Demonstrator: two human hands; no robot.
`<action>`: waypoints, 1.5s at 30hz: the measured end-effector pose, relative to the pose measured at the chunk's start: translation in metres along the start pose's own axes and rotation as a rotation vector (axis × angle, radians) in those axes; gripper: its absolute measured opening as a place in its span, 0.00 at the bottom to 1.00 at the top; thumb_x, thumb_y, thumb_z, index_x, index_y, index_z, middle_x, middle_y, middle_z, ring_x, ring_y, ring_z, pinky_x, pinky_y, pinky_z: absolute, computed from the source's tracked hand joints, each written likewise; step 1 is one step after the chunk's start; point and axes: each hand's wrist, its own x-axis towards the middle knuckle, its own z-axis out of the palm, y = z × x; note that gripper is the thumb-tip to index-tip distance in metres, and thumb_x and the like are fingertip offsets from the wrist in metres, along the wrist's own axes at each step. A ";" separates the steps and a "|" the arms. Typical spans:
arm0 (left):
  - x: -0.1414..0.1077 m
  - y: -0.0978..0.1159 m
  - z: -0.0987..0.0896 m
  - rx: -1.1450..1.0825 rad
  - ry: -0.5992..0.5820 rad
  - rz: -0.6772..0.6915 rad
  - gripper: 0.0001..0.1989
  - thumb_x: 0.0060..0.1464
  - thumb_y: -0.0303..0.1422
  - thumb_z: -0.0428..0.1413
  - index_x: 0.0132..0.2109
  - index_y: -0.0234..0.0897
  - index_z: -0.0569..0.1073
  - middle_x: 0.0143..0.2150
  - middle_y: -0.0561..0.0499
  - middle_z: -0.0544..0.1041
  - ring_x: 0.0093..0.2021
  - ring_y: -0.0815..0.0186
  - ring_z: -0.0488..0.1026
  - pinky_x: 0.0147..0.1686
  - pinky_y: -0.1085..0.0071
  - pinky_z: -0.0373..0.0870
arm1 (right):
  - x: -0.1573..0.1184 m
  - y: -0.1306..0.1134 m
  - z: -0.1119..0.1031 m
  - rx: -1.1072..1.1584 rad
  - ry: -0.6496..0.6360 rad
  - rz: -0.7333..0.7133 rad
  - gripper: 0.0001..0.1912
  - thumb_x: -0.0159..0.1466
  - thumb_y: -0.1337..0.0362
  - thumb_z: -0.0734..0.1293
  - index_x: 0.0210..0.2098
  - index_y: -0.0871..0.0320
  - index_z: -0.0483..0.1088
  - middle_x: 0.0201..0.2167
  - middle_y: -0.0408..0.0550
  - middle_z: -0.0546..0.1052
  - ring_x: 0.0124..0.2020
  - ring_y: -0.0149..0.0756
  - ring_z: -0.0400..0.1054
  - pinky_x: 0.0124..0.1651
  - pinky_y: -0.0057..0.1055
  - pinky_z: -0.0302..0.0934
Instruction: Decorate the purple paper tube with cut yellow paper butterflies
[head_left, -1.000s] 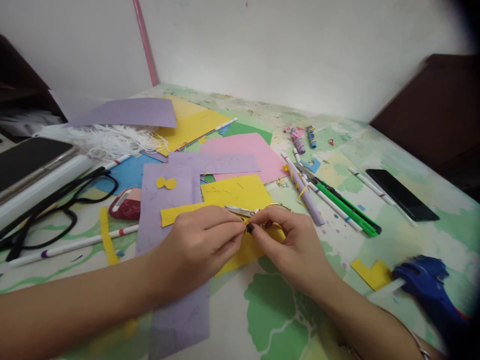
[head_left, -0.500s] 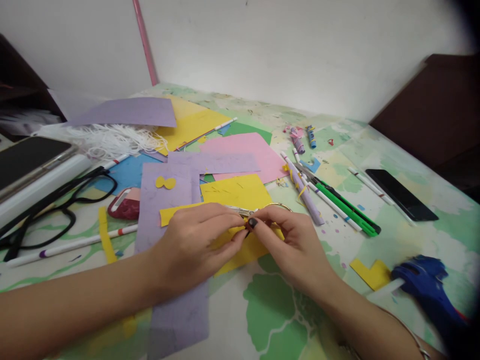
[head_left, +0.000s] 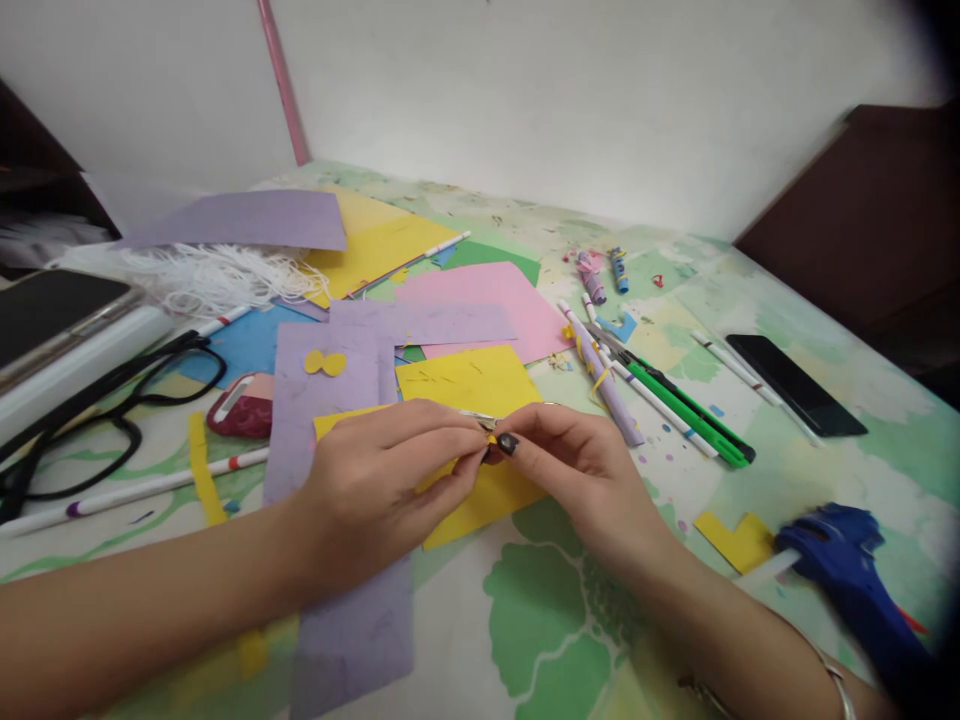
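My left hand (head_left: 397, 480) and my right hand (head_left: 577, 465) meet over a yellow paper sheet (head_left: 469, 385). Their fingertips pinch a small yellow paper piece (head_left: 491, 440), mostly hidden by the fingers. Just behind the fingertips shows a bit of metal scissors (head_left: 477, 415); whether my right hand holds them or they lie on the sheet, I cannot tell. Left of the hands, a yellow cut-out of two joined rounds (head_left: 325, 363) rests on purple paper (head_left: 300, 410).
On the right are a purple paper roll (head_left: 611, 395), a green cutter (head_left: 682, 410), a black phone (head_left: 795, 385) and a blue glue gun (head_left: 840, 565). Black glasses (head_left: 124, 430), a dark red object (head_left: 244, 408) and white string (head_left: 225, 280) are on the left. Pink paper (head_left: 480, 290) lies behind.
The fingertips have shifted slightly, and the small yellow piece shows more between them. The scissors' gold handle ring, visible before, is now almost hidden behind my right hand.
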 end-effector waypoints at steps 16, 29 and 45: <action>0.003 0.002 0.000 -0.082 -0.016 -0.121 0.07 0.53 0.26 0.56 0.39 0.41 0.73 0.36 0.51 0.82 0.34 0.65 0.79 0.35 0.70 0.78 | 0.000 0.001 0.003 -0.106 0.029 -0.022 0.06 0.59 0.65 0.64 0.29 0.58 0.72 0.26 0.44 0.75 0.28 0.31 0.68 0.32 0.29 0.64; 0.008 0.001 0.001 -0.309 -0.103 -0.411 0.06 0.51 0.26 0.55 0.34 0.39 0.77 0.32 0.53 0.82 0.30 0.65 0.79 0.28 0.73 0.77 | -0.003 0.005 0.001 -0.414 0.045 -0.183 0.07 0.60 0.70 0.62 0.29 0.58 0.71 0.27 0.42 0.74 0.29 0.29 0.66 0.32 0.28 0.60; 0.008 -0.001 0.002 -0.289 -0.100 -0.401 0.04 0.50 0.31 0.58 0.35 0.40 0.77 0.33 0.53 0.82 0.30 0.64 0.79 0.23 0.73 0.75 | -0.001 0.002 -0.001 -0.360 0.017 -0.123 0.08 0.60 0.68 0.62 0.29 0.57 0.73 0.25 0.41 0.74 0.27 0.29 0.65 0.30 0.28 0.59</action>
